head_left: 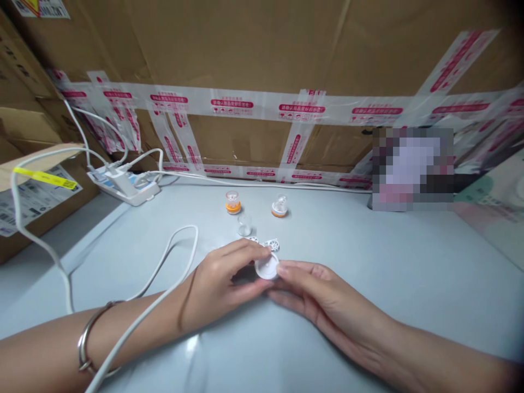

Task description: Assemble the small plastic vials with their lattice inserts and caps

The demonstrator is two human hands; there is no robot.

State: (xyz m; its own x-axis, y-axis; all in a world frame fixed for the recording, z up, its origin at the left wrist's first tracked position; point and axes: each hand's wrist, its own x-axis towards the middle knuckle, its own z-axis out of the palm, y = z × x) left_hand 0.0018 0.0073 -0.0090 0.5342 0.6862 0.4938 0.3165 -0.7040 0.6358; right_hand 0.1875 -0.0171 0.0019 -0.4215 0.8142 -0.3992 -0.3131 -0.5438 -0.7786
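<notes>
A round white part point(267, 266) is held between both hands near the middle of the table. My left hand point(229, 273) pinches it from the left, fingers on its top and thumb under it. From the right, my right hand point(311, 289) grips its edge between thumb and fingers. Just beyond them lie small white spoked pieces point(272, 244), partly hidden by my left fingers. A clear cup-shaped piece point(244, 225) stands behind these. Farther back are a clear piece with an orange base point(233, 203) and another with a white and orange base point(280, 206).
A white power strip point(141, 191) with plugs sits at the back left, beside an open cardboard box point(45, 191). A white cable point(164, 297) crosses over my left forearm. Large taped cartons point(245, 54) line the back. A blurred-out object point(411, 169) stands at the back right.
</notes>
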